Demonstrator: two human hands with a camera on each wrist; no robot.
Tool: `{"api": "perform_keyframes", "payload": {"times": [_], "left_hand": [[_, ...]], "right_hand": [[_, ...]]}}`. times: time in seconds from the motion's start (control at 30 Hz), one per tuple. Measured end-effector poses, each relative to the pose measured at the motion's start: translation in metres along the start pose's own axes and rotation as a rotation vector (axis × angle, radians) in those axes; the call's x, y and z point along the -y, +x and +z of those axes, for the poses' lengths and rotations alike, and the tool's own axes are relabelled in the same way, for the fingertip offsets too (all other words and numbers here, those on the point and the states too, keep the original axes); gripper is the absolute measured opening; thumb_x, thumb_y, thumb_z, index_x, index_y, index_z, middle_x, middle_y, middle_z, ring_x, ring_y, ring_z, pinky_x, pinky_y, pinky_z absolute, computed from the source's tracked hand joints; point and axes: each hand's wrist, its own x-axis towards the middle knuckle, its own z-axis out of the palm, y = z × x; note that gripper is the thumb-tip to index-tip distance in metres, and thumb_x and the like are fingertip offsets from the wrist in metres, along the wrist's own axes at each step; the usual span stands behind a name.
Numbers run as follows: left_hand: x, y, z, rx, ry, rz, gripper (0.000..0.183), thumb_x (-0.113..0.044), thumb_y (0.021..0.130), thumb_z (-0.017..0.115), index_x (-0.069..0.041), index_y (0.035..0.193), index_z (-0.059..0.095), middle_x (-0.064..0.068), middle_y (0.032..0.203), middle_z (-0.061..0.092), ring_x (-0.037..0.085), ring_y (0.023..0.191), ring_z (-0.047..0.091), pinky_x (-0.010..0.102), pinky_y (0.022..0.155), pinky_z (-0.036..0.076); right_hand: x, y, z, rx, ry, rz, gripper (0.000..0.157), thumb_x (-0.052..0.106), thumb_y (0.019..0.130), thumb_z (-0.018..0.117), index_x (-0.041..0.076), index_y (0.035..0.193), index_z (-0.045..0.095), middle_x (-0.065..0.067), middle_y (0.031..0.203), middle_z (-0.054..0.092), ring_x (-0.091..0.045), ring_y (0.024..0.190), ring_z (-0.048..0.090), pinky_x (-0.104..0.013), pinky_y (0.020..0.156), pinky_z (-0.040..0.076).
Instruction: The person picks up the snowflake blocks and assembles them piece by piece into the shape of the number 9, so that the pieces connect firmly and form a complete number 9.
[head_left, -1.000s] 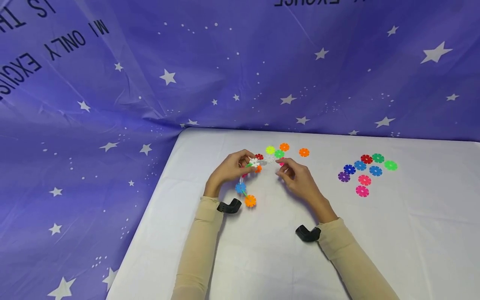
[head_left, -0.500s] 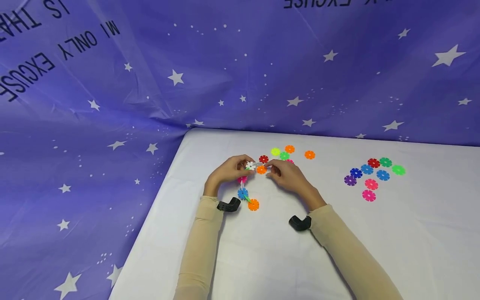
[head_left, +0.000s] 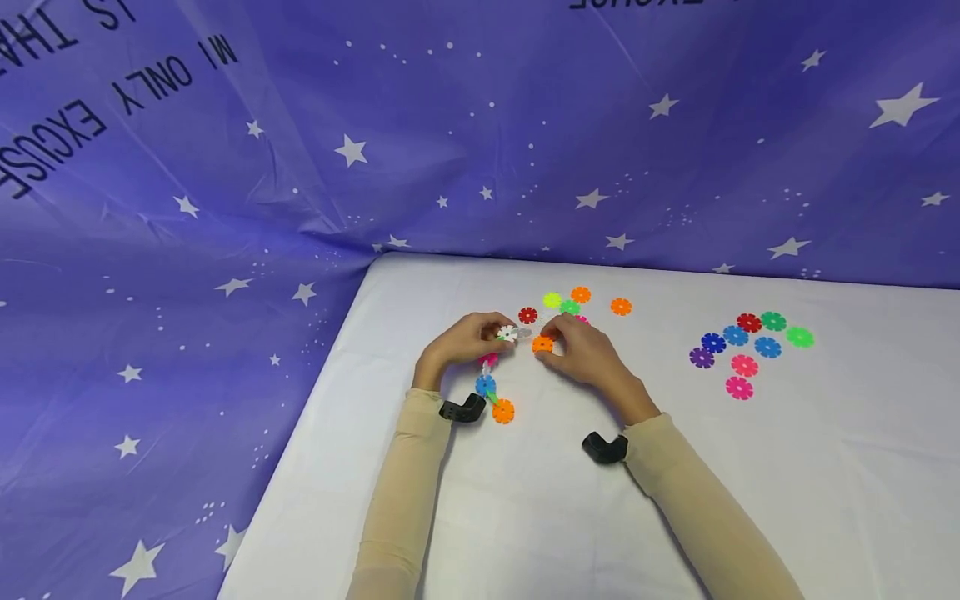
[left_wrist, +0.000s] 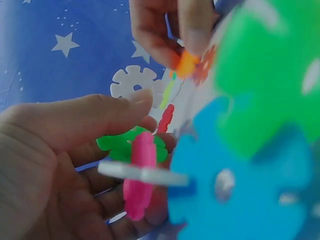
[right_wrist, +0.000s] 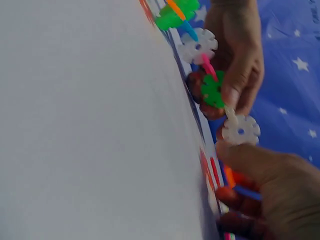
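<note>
My left hand [head_left: 467, 343] pinches a chain of interlocked notched plastic discs near its upper end, by a green disc [right_wrist: 213, 90]. Two whitish discs, one a white disc [head_left: 507, 333], sit at that end, beyond the fingertips. Below the hand trail a pink disc [left_wrist: 140, 175], a blue disc [head_left: 485, 385], a green disc [left_wrist: 265, 65] and an orange disc [head_left: 503, 411], with a white one between pink and blue. Just to the right, my right hand [head_left: 588, 354] pinches a separate orange disc [head_left: 542, 344] between thumb and fingers, apart from the chain.
Behind the hands on the white table [head_left: 862, 500] lie loose discs, among them a red disc [head_left: 528, 315], a yellow disc [head_left: 552, 300] and an orange disc [head_left: 621, 307]. Several more, including a purple disc [head_left: 702, 357], are grouped at right. A purple star-printed cloth [head_left: 450, 125] hangs behind.
My right hand has come left toward the left hand, taken the loose orange disc and shifted it slightly right. My left hand keeps hold of the chain.
</note>
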Motion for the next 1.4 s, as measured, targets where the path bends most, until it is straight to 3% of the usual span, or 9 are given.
{"api": "perform_keyframes", "payload": {"times": [0.27, 0.43, 0.57, 0.8, 1.03, 1.2, 1.4], "left_hand": [[-0.005, 0.005, 0.006, -0.003, -0.032, 0.091, 0.034, -0.017, 0.092, 0.068, -0.015, 0.126, 0.062, 0.004, 0.106, 0.063, 0.016, 0.073, 0.049, 0.027, 0.073, 0.042], [-0.006, 0.007, 0.012, -0.002, -0.050, 0.113, 0.030, -0.017, 0.092, 0.068, -0.012, 0.121, 0.065, 0.003, 0.104, 0.065, 0.016, 0.073, 0.049, 0.026, 0.069, 0.041], [-0.007, 0.008, 0.013, 0.002, -0.055, 0.122, 0.031, -0.017, 0.092, 0.069, -0.011, 0.121, 0.065, 0.004, 0.098, 0.063, 0.015, 0.073, 0.048, 0.025, 0.069, 0.040], [-0.009, 0.010, 0.016, 0.013, -0.061, 0.136, 0.034, -0.016, 0.092, 0.068, -0.008, 0.125, 0.063, 0.005, 0.109, 0.065, 0.014, 0.073, 0.048, 0.024, 0.068, 0.041], [-0.012, 0.010, 0.017, 0.008, -0.076, 0.150, 0.033, -0.015, 0.092, 0.068, -0.007, 0.123, 0.064, 0.005, 0.107, 0.065, 0.016, 0.073, 0.049, 0.024, 0.067, 0.040], [-0.012, 0.010, 0.016, 0.000, -0.073, 0.147, 0.029, -0.016, 0.092, 0.067, -0.009, 0.120, 0.065, 0.004, 0.106, 0.065, 0.016, 0.074, 0.050, 0.024, 0.067, 0.041], [-0.012, 0.010, 0.016, -0.020, -0.084, 0.148, 0.025, -0.018, 0.093, 0.067, -0.010, 0.117, 0.068, 0.003, 0.103, 0.067, 0.015, 0.074, 0.052, 0.024, 0.068, 0.043]], "right_hand": [[-0.009, -0.015, -0.010, -0.058, 0.457, 0.065, 0.033, 0.013, 0.086, 0.076, 0.006, 0.116, 0.063, -0.009, 0.083, 0.061, -0.015, 0.066, 0.048, -0.023, 0.061, 0.040], [0.007, -0.022, -0.027, -0.032, 0.654, 0.080, 0.034, 0.003, 0.088, 0.070, -0.006, 0.120, 0.061, -0.020, 0.080, 0.058, -0.009, 0.060, 0.047, -0.018, 0.056, 0.040], [0.016, -0.025, -0.036, -0.027, 0.668, 0.071, 0.034, 0.001, 0.089, 0.068, -0.009, 0.120, 0.060, -0.028, 0.084, 0.060, -0.013, 0.060, 0.050, -0.018, 0.057, 0.041], [0.011, -0.025, -0.033, 0.010, 0.684, 0.078, 0.034, 0.003, 0.092, 0.066, -0.008, 0.123, 0.059, -0.036, 0.090, 0.059, -0.042, 0.068, 0.052, -0.019, 0.058, 0.042], [0.010, -0.026, -0.035, -0.005, 0.712, 0.076, 0.035, 0.000, 0.092, 0.064, -0.010, 0.125, 0.058, -0.030, 0.095, 0.061, -0.041, 0.068, 0.052, -0.019, 0.055, 0.043], [0.011, -0.026, -0.036, 0.030, 0.691, 0.078, 0.031, 0.001, 0.094, 0.063, -0.008, 0.123, 0.060, -0.036, 0.090, 0.061, -0.047, 0.070, 0.051, -0.018, 0.052, 0.039], [0.009, -0.027, -0.036, 0.040, 0.677, 0.059, 0.031, -0.001, 0.096, 0.056, -0.009, 0.126, 0.059, -0.036, 0.093, 0.062, -0.049, 0.075, 0.052, -0.022, 0.059, 0.045]]}}
